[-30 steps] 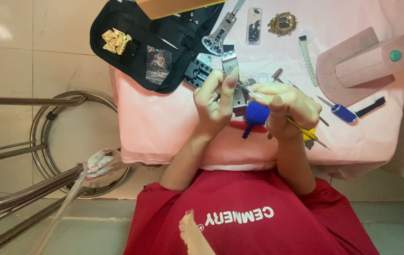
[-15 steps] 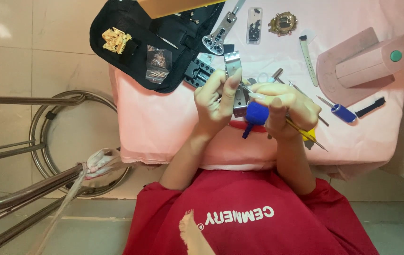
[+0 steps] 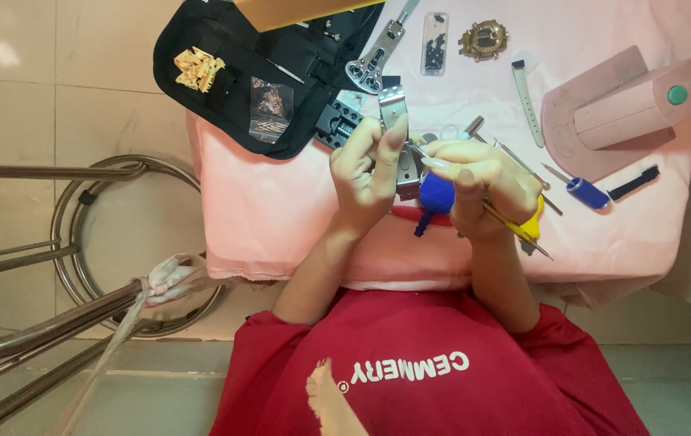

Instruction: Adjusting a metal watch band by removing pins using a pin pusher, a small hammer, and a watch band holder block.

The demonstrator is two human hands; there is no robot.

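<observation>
Above pink cloth: left hand pinching metal watch band

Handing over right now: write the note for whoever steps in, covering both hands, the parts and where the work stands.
Left hand: grips the metal watch band, held above the pink cloth.
Right hand: holds a thin tool to the band, with a blue tool and a yellow tool also in it.
Watch case, strap piece and blue screwdriver lie on the cloth; black pouch at its far left.
Band is off the case; work at the band unfinished.
</observation>
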